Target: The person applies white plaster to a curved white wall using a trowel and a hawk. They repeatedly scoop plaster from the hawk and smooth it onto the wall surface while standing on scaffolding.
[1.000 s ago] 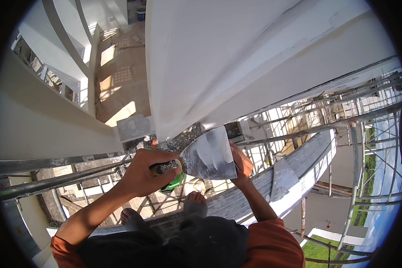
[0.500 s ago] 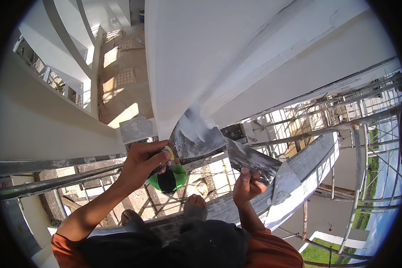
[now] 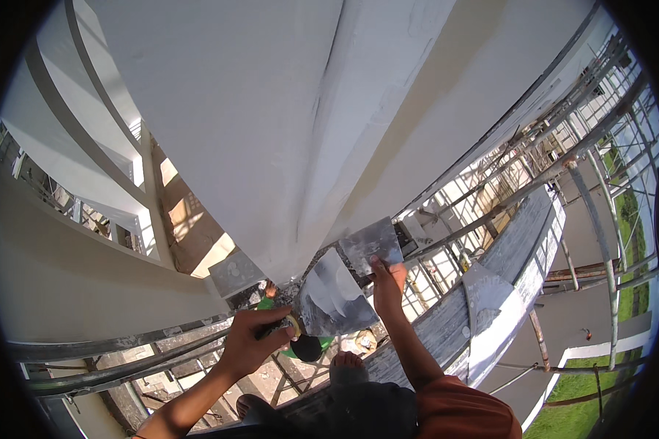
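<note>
My left hand [image 3: 252,340] is closed round the handle of a wide putty knife, whose steel blade [image 3: 333,300] carries smears of white paste. My right hand [image 3: 386,282] pinches a rectangular metal scraper [image 3: 367,238], also smeared white, just above and right of the knife blade. Both tools are held near the lower end of a tall white wall face [image 3: 227,110] with a long recessed band of fresh-looking filler and a beige strip.
Scaffold tubes [image 3: 600,234] run along the right and below. A grey plank [image 3: 512,256] with a metal sheet lies at right. A co-worker in green [image 3: 307,347] is below the scaffold, partly hidden. My bare foot [image 3: 348,366] shows at the bottom. Curved white beams [image 3: 80,124] stand left.
My right hand has raised the scraper up and leftward, while the putty knife sits lower in the picture. The view has shifted, with the white wall now filling more of the upper middle.
</note>
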`<state>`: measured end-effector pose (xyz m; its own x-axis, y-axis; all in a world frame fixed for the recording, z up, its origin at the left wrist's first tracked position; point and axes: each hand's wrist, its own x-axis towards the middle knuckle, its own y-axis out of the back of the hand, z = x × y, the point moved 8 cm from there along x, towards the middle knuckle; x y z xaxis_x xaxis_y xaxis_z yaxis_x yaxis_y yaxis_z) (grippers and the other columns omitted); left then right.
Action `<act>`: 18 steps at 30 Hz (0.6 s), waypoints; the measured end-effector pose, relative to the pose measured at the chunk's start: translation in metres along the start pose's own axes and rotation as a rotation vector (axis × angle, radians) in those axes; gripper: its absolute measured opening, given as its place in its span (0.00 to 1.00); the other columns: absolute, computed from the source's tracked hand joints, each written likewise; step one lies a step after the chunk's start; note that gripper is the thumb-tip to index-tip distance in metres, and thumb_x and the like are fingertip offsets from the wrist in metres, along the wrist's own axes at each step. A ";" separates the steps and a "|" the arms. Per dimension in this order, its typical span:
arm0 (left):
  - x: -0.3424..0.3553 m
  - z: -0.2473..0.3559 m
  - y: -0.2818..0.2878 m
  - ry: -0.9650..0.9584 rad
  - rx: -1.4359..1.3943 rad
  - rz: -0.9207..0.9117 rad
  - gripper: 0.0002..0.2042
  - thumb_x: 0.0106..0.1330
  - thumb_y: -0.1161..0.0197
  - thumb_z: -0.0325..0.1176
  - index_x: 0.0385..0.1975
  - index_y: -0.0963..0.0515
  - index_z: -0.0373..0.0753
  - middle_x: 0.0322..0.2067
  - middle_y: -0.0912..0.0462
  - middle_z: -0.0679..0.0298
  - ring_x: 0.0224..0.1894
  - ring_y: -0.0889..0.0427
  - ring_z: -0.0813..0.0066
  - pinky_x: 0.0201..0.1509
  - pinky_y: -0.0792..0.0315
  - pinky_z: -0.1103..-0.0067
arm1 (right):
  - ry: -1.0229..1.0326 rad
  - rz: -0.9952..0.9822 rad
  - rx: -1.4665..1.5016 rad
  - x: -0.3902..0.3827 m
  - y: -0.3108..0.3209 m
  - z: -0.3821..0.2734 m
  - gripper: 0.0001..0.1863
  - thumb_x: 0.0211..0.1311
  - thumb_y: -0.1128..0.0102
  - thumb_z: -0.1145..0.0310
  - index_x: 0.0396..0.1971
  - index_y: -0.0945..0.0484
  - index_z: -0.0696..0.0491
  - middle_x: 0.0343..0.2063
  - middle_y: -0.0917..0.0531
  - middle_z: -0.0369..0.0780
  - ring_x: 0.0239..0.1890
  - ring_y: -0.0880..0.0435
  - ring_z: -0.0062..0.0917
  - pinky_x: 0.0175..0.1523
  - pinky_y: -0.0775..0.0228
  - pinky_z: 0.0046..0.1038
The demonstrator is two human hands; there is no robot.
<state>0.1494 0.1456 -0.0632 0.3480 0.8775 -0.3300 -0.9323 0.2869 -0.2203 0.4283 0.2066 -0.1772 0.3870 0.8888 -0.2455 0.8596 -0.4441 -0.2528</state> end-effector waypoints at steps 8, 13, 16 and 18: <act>-0.004 -0.011 0.015 -0.025 0.031 0.065 0.20 0.61 0.34 0.24 0.51 0.26 0.23 0.34 0.17 0.60 0.33 0.23 0.82 0.37 0.27 0.81 | 1.625 0.094 -0.592 -0.060 -0.113 -0.240 0.23 0.57 0.43 0.79 0.55 0.25 0.53 0.56 0.23 0.46 0.64 0.31 0.44 0.67 0.44 0.51; -0.005 -0.004 0.007 -0.035 0.004 0.027 0.19 0.61 0.35 0.23 0.51 0.26 0.23 0.32 0.18 0.60 0.31 0.23 0.82 0.37 0.27 0.81 | 1.776 0.266 -0.865 -0.042 -0.159 -0.270 0.20 0.58 0.40 0.70 0.53 0.22 0.47 0.56 0.22 0.35 0.64 0.30 0.37 0.70 0.54 0.54; -0.003 -0.007 0.009 -0.017 0.030 0.037 0.19 0.61 0.35 0.24 0.51 0.26 0.23 0.31 0.18 0.61 0.31 0.23 0.83 0.36 0.28 0.82 | 1.807 0.315 -0.835 -0.035 -0.166 -0.269 0.19 0.57 0.38 0.70 0.51 0.20 0.45 0.56 0.21 0.33 0.63 0.29 0.34 0.70 0.53 0.53; 0.000 -0.014 0.014 -0.012 0.046 0.037 0.20 0.61 0.34 0.24 0.51 0.26 0.23 0.29 0.18 0.61 0.30 0.23 0.83 0.35 0.28 0.83 | 1.802 0.331 -0.836 -0.031 -0.168 -0.260 0.19 0.57 0.38 0.69 0.51 0.20 0.45 0.56 0.22 0.32 0.63 0.29 0.33 0.70 0.54 0.54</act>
<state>0.1381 0.1442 -0.0786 0.3121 0.8922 -0.3264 -0.9482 0.2711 -0.1656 0.3584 0.2835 0.1162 -0.0973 0.1099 0.9892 0.4071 -0.9025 0.1403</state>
